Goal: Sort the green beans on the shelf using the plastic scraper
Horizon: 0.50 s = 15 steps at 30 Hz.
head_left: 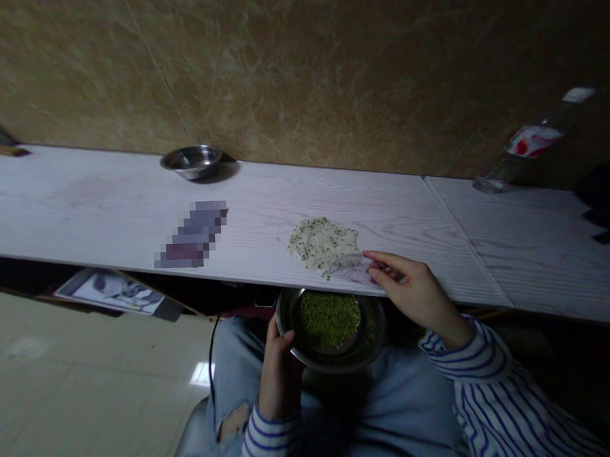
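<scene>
A metal bowl (334, 366) with green mung beans (331, 317) in it sits over my lap, just below the table's front edge. My left hand (280, 362) grips its left rim, thumb on top. My right hand (412, 286) is closed on a thin, clear plastic piece (351, 267); its exact kind cannot be made out. That piece touches or hovers over the near right side of a pile of white rice grains (318, 245) mixed with green beans. The pile lies loose on the white wood-grain table (264, 210) near its front edge.
Another metal bowl (192, 162) stands at the back left by the wall. A flat pixelated object (195, 235) lies left of the pile. At the back right is a clear bottle (532, 140) with a red-and-white label. Beneath the table is an open shelf holding a tray (112, 292).
</scene>
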{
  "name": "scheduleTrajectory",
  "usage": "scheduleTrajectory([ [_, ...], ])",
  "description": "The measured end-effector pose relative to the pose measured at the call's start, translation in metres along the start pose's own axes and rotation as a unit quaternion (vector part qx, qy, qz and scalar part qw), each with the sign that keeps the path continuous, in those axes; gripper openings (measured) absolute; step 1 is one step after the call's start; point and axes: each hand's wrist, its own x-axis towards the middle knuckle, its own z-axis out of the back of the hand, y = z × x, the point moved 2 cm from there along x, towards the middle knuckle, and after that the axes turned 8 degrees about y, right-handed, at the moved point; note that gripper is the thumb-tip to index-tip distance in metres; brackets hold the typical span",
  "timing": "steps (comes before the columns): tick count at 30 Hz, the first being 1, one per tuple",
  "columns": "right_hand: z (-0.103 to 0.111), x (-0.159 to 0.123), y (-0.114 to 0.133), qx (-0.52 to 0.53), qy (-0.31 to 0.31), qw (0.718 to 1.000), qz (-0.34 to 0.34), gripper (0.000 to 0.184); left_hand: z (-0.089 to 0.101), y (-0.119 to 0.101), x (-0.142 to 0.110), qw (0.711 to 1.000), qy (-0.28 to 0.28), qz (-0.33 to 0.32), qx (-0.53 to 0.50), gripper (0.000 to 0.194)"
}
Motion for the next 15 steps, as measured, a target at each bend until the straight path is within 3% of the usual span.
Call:
scheduleTrajectory([
  [15, 0.0012, -0.0041, 0.0011, 0.011, 0.017, 1.000, -0.001, 0.032, -0.0028, 0.0017, 0.0022, 1.000, -0.010, -0.003, -0.006, 0.049],
])
